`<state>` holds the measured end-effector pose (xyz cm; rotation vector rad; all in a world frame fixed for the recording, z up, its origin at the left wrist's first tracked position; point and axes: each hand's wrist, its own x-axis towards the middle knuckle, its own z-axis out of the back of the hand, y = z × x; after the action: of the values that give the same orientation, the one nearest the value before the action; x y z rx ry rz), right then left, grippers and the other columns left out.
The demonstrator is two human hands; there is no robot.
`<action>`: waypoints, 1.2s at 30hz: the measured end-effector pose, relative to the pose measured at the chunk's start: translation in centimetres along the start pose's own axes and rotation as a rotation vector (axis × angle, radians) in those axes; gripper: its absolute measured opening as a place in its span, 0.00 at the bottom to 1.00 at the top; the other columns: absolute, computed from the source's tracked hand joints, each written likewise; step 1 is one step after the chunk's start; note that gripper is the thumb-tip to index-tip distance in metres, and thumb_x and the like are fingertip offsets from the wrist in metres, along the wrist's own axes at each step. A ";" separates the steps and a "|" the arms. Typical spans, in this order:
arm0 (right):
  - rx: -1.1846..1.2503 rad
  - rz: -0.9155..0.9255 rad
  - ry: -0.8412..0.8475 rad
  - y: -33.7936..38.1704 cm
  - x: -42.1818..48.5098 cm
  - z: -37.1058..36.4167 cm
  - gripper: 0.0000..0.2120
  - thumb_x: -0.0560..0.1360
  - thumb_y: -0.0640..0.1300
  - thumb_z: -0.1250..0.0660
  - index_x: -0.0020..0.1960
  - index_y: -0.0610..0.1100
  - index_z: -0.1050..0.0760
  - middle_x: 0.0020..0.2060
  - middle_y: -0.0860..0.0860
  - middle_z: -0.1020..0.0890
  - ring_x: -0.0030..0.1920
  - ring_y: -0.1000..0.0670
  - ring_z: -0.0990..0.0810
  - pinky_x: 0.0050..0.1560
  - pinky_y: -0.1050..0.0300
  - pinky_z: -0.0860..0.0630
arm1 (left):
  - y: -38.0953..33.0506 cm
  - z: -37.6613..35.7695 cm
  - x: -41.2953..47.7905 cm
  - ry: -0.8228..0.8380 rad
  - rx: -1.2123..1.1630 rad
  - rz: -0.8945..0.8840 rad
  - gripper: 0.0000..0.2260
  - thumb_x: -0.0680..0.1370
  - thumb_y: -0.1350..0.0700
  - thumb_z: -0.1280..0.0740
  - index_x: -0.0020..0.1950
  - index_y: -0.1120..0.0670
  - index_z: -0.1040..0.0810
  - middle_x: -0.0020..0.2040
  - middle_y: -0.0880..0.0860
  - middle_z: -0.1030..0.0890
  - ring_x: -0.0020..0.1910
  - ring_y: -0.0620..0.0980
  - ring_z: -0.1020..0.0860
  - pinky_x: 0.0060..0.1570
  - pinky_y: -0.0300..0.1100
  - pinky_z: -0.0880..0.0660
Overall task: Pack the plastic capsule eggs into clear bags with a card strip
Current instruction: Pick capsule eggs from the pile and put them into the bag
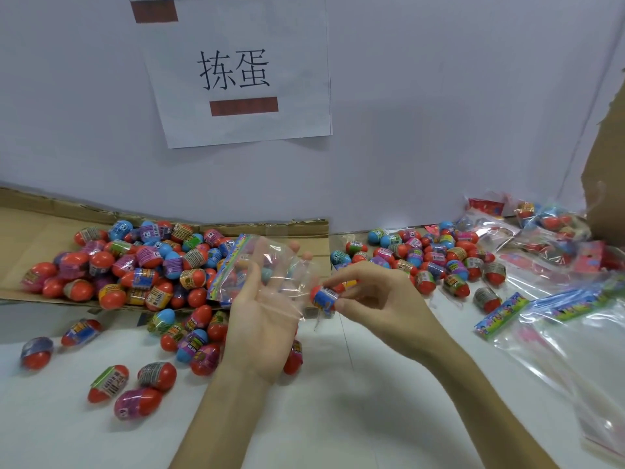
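clear bag [280, 255]: card strip [225, 272] inside | egg [323, 297]: red-blue, at bag mouth

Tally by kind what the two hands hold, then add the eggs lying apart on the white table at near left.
Clear bag, in the left hand: 1
Card strip along that bag's edge: 1
Capsule egg, pinched by the right hand: 1
Stray eggs: 5
Total: 8
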<state>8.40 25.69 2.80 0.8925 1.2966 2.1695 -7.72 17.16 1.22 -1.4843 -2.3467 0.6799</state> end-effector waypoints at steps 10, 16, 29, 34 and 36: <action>-0.141 0.234 -0.300 -0.8 -0.2 -2.4 0.14 0.72 0.41 0.22 0.50 0.58 0.19 0.44 0.65 0.16 0.46 0.56 0.16 0.45 0.64 0.20 | 1.1 -0.4 -0.6 0.047 0.211 0.116 0.22 0.87 0.45 0.42 0.65 0.59 0.18 0.56 0.61 0.17 0.61 0.61 0.22 0.70 0.58 0.30; -0.348 0.292 -0.504 -1.9 0.3 -2.1 0.20 0.69 0.47 0.20 0.55 0.51 0.26 0.52 0.56 0.26 0.54 0.53 0.26 0.51 0.52 0.22 | 2.0 -1.1 -1.0 0.078 0.189 0.182 0.15 0.82 0.56 0.36 0.61 0.65 0.20 0.66 0.67 0.20 0.68 0.64 0.21 0.64 0.55 0.21; -0.474 0.316 -0.402 -1.3 -0.3 -1.9 0.20 0.70 0.49 0.23 0.61 0.50 0.19 0.55 0.56 0.18 0.56 0.53 0.21 0.54 0.45 0.23 | 3.1 -1.6 -2.2 0.227 0.350 0.311 0.17 0.82 0.55 0.36 0.68 0.61 0.21 0.67 0.62 0.19 0.68 0.58 0.20 0.63 0.52 0.20; -0.416 0.332 -0.473 -1.3 -0.3 -2.5 0.19 0.70 0.41 0.24 0.60 0.48 0.18 0.53 0.54 0.18 0.52 0.54 0.20 0.49 0.49 0.20 | 3.2 -1.7 -2.2 0.224 0.370 0.299 0.21 0.83 0.52 0.38 0.75 0.57 0.27 0.70 0.61 0.21 0.71 0.59 0.23 0.66 0.56 0.23; -0.382 0.346 -0.456 -1.3 -0.3 -2.4 0.18 0.71 0.40 0.24 0.60 0.47 0.18 0.53 0.54 0.18 0.52 0.53 0.19 0.49 0.50 0.19 | 3.0 -1.8 -2.0 0.201 0.331 0.301 0.21 0.84 0.49 0.39 0.74 0.56 0.24 0.71 0.60 0.22 0.70 0.59 0.23 0.63 0.55 0.20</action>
<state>6.93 24.63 0.74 1.4131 0.5167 2.1706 -3.71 16.87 1.15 -1.6736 -1.7798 0.8939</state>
